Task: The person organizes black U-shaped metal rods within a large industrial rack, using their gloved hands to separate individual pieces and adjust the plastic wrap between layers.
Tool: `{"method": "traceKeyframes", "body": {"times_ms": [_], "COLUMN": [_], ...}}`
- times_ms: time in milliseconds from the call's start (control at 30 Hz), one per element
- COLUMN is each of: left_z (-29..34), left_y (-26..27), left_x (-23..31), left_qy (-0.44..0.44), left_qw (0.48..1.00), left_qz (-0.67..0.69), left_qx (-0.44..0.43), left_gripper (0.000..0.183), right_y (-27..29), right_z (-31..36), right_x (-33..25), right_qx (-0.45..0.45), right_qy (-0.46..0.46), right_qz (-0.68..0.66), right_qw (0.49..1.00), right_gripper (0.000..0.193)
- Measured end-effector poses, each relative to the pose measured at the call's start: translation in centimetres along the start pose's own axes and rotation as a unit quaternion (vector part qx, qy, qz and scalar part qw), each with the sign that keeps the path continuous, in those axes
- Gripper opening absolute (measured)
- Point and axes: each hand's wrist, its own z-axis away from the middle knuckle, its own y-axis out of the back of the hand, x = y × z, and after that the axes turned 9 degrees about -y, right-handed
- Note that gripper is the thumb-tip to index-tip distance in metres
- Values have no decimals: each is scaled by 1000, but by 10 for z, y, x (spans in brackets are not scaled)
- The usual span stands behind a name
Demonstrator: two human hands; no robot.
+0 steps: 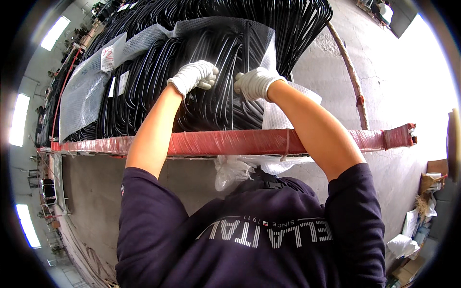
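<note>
A dense row of bent black tubes lies in front of me, glossy and packed side by side. Over the row, my left hand wears a white knit glove, its fingers curled closed. To its right, my right hand, in a matching glove, is closed too, beside an upright dark strand. Whatever either hand grips is hidden among the tubes and fingers. Clear bubble wrap lies along the left and far side of the row, and another piece of it hangs near my right wrist.
A red, plastic-wrapped rail runs across, under my forearms. Crumpled clear plastic hangs below it. A wrapped pole stands to the right of the tubes. Boxes and bags lie at the lower right. A person is far off at the upper right.
</note>
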Motion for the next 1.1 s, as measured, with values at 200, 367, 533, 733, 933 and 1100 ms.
{"method": "traceKeyframes", "body": {"times_ms": [200,367,533,733,933,1100], "left_z": [-3,-2,5,10,8,-1], "left_y": [0,-13,-20,-25,-27,-23], "left_x": [-14,-14,-18,-8,-6,-12], "left_qy": [0,71,52,26,53,59], "left_qw": [987,992,986,972,980,986], "left_qz": [106,18,113,82,67,36], "left_qx": [-124,-107,-110,-217,-181,-150], "left_gripper": [23,19,7,8,10,12], "right_y": [18,14,38,37,33,23], "right_z": [11,8,17,17,11,6], "right_x": [-7,-5,-9,-7,-7,-9], "right_qx": [-13,4,-68,-107,-131,-119], "right_qy": [-31,-16,-49,-47,-33,-42], "right_qz": [-12,-11,-51,-56,-29,-27], "right_qw": [999,1000,995,991,990,992], "right_gripper": [23,20,38,44,52,53]}}
